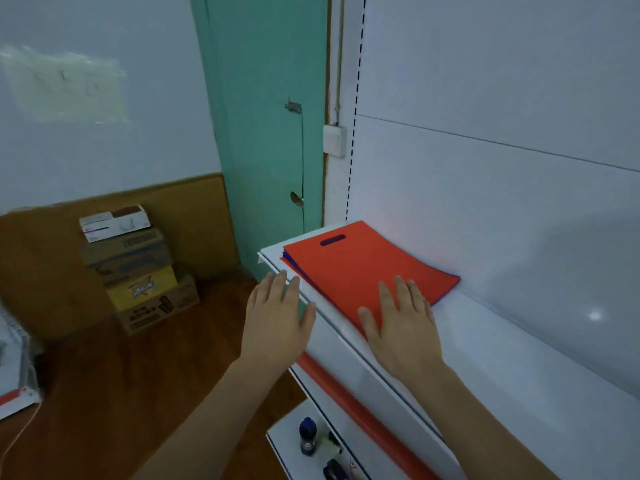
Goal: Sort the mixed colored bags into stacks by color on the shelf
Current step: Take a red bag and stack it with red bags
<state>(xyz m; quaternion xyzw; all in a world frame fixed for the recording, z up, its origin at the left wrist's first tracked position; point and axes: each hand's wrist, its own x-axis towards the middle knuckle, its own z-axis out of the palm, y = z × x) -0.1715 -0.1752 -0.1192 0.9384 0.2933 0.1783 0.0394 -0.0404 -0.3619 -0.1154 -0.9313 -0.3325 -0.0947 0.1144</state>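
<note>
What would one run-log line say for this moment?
right hand: flat on red bag | left hand: open, off stack | stack: mixed, blue beneath | shelf

The white shelf (502, 368) carries a flat stack of bags (349, 268), red on top, blue edges beneath.

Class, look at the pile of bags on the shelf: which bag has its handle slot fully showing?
The red bag on top of the pile. Its dark handle slot shows fully near the far edge. The blue bags beneath it show only thin edges. The right hand rests flat on it.
</note>
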